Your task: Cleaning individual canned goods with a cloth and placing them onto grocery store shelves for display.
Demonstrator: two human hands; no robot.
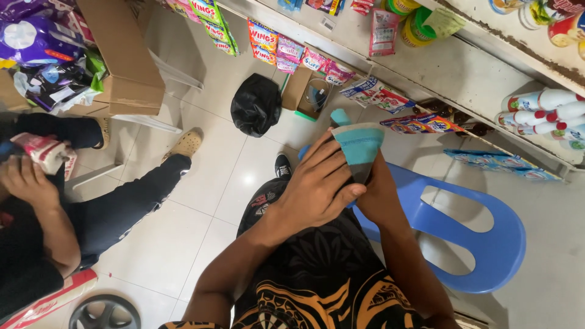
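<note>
Two hands of yours meet in front of your chest around one teal and grey sock (359, 146): your left hand (317, 189) lies on top with its fingers curled over the sock's lower end, and your right hand (378, 192) grips it from beneath, mostly hidden by the left one. The sock stands up between them, its teal cuff spread wide at the top. Just behind your hands sits one blue plastic chair (481, 244), its backrest with a single cut-out slot. Down on the white tiled floor (201, 201) you can see one black shoe (282, 166) of your own. To your left one other person sits with one leg stretched out, one tan sandal (186, 144) showing, and one of their hands (27, 183) touches a white and red packet (46, 153). Farther off lie one black bag (256, 105) and one open cardboard box (308, 91), below a shelf (439, 67) hung with rows of coloured sachets.
</note>
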